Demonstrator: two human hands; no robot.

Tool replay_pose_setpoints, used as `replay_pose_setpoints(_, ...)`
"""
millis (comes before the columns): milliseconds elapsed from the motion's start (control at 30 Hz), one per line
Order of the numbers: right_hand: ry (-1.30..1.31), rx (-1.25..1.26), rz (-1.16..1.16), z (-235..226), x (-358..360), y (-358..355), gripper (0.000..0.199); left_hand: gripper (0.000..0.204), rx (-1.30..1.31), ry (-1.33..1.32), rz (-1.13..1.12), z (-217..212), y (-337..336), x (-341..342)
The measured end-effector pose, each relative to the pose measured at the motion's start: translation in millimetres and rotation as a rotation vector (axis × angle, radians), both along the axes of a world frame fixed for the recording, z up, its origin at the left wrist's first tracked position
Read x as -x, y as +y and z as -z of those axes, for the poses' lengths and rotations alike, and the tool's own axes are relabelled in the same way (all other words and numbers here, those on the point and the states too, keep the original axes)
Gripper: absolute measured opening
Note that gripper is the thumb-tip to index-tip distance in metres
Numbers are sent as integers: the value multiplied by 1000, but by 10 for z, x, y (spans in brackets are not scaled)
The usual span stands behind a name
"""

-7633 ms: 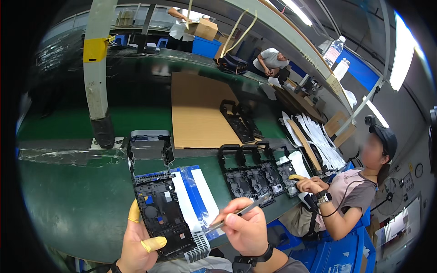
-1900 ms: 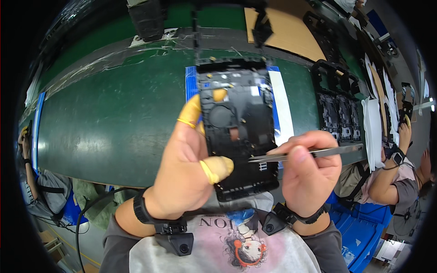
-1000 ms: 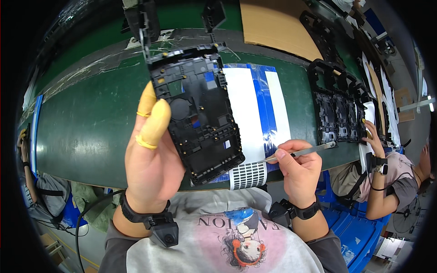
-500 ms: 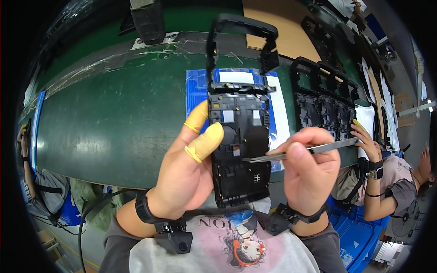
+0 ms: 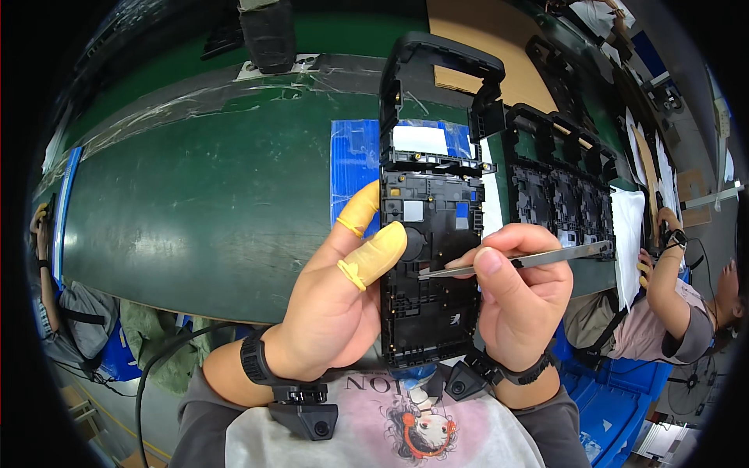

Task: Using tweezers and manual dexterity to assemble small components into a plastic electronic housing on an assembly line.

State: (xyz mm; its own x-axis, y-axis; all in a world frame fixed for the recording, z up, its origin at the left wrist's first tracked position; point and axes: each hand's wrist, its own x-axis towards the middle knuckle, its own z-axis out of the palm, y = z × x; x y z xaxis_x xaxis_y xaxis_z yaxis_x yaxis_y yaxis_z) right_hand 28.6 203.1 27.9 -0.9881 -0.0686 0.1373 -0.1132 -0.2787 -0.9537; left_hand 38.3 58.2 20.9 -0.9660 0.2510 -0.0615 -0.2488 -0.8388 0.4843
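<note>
Black plastic frame [image 5: 431, 257] in left hand [image 5: 335, 304] (tweezers [image 5: 515, 261] in right hand [image 5: 521, 300])

Black plastic frame [image 5: 431, 234], long and ribbed with cut-outs, standing upright against yellow-capped left fingers [image 5: 373, 253]; thin metal tweezers [image 5: 515, 261] lying level between right fingertips [image 5: 488, 261], tip touching frame's middle.

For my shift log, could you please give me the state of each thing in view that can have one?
Frame: held upright off the belt in the left hand.
Tweezers: pinched in the right hand, tip on the frame.
Blue sheet: flat on the belt.
Other frames: lying in a row on the belt.
</note>
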Motion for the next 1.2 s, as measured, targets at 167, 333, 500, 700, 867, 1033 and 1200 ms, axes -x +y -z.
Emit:
replay_pose_setpoints(167,-9,-55,39,-20,-3,-47,15,42,2,8,6,13,-7,6)
replay_pose_setpoints(333,-9,27,-49,-5,3,30,13,42,-7,2,-2,7,-5,-14)
replay_pose_setpoints(500,5,41,-35,16,13,6,14,42,-8,16,-1,20,0,-3)
replay_pose_setpoints(700,9,-3,-22,63,34,13,14,41,-21,10,8,21,-12,15)
replay_pose_setpoints(867,8,17,-10,53,38,-6,15,42,-14,19,-3,46,-11,18)
replay_pose_setpoints(1033,3,265,55,31,124,56,13,48,7,-16,-5,95,-68,94)
replay_pose_setpoints(1200,80,260,167,37,148,237,14,59,355,-24,-72,191,-126,228)
